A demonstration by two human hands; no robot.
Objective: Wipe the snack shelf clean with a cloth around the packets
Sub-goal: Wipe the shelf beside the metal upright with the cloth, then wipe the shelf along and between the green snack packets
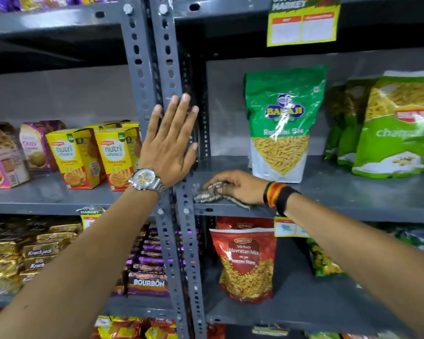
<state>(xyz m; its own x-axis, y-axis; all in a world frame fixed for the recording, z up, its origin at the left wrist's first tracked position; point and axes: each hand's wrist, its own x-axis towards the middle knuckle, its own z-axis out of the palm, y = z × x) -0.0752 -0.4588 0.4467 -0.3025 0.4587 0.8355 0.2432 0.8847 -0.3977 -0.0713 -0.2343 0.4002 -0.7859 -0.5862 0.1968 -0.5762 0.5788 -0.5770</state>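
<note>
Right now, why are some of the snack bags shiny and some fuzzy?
Head view: light glares off the green Balaji packet, washing out some letters; the light green packets at the right edge look smeared and stretched by the wide lens; the cloth under the right hand is slightly blurred.

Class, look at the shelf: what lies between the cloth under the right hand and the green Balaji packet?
Only bare grey shelf separates the cloth from the Balaji packet, seen in the head view.

Grey metal shelf (pixel 340 194) carries a green packet (pixel 283 123) upright; more green packets (pixel 397 128) stand right; a cloth (pixel 209 194) lies at its left front.
</note>
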